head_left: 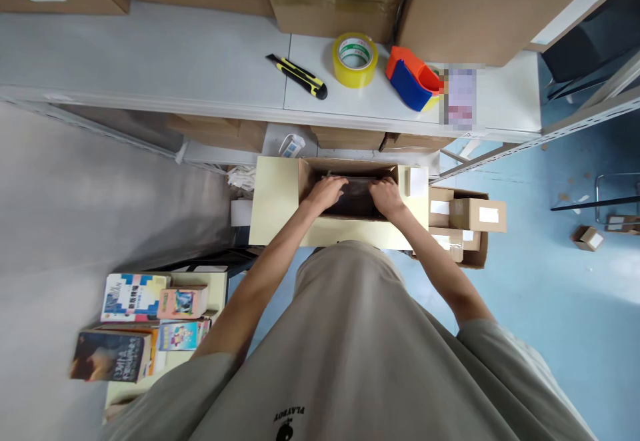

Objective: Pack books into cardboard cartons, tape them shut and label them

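An open cardboard box (306, 181) sits on a pale yellow tabletop (275, 194) close in front of my body. Inside it lies a dark, flat-looking item (356, 196) with a shiny, plastic-like surface; its kind cannot be made out. My left hand (327, 192) reaches into the left part of the box, fingers curled at the item's edge. On the opposite side, my right hand (385, 196) is closed, knuckles up, at the item's right end. What each hand's fingers grip is partly hidden beneath them. A small white block-like object (416, 182) rests right of the box.
On the grey shelf (200, 61) ahead lie a utility knife (299, 76), a yellow tape roll (354, 61) and an orange-blue tape dispenser (413, 80). Large cartons (335, 1) stand behind them. Books (135, 298) are stacked at lower left; small boxes (475, 214) fill a carton at right.
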A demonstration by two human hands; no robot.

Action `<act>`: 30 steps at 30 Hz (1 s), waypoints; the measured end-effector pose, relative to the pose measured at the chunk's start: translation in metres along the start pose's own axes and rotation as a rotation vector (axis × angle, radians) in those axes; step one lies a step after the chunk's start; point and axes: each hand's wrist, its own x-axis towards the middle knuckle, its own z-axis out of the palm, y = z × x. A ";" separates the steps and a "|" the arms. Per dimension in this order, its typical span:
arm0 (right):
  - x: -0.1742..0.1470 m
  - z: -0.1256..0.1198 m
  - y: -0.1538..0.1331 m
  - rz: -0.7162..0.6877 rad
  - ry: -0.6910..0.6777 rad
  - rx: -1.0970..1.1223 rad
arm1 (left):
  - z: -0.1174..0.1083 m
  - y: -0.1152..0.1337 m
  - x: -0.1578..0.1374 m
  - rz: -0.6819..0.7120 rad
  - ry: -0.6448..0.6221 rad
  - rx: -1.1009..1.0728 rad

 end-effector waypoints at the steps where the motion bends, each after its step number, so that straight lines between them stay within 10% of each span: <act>1: -0.015 0.001 0.005 0.028 0.105 0.038 | -0.006 0.000 -0.017 0.004 0.070 0.002; 5: -0.073 0.018 0.041 0.206 0.557 0.277 | -0.032 -0.016 -0.087 -0.067 0.487 -0.066; 8: -0.095 0.040 0.072 0.328 0.617 0.491 | -0.047 -0.043 -0.116 -0.299 0.641 -0.145; 21: -0.032 0.080 0.087 -0.020 0.266 0.785 | -0.013 -0.059 -0.082 -0.096 0.417 -0.371; 30: -0.011 0.083 0.095 0.064 0.170 0.721 | 0.012 -0.054 -0.109 -0.161 0.470 -0.176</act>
